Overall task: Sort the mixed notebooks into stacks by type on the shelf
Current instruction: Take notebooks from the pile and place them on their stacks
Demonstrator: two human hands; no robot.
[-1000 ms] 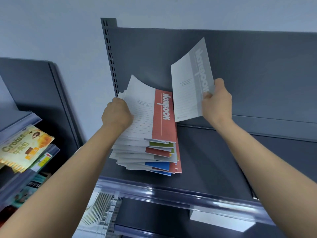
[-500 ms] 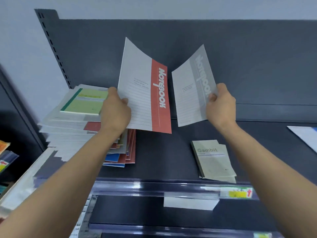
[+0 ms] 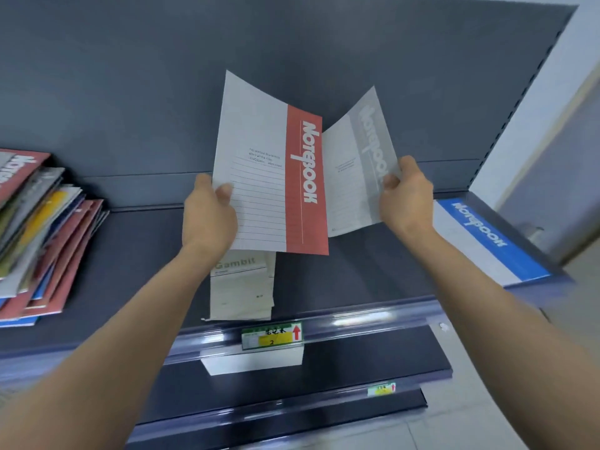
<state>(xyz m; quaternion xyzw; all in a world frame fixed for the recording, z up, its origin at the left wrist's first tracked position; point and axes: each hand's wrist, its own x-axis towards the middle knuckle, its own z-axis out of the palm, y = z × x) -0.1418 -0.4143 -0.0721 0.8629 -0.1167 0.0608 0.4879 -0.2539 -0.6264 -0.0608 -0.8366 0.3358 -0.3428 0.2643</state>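
two notebooks held up over the shelf

a person is holding two notebooks up in front of the dark back panel. the left hand is gripping the red-banded notebook by its left edge, thumb lying on the cover. the right hand is pinching the grey-banded notebook by its right edge, thumb curling over the front. the red one's right edge is overlapping the grey one's left edge, and both are hanging above the shelf rather than resting on it. under the left wrist, a small stack of cream "gambit" notebooks is lying near the front rail, just behind a green-and-yellow price tag. a blue-banded notebook is lying flat at the right end, and a messy mixed pile is sitting at the far left.
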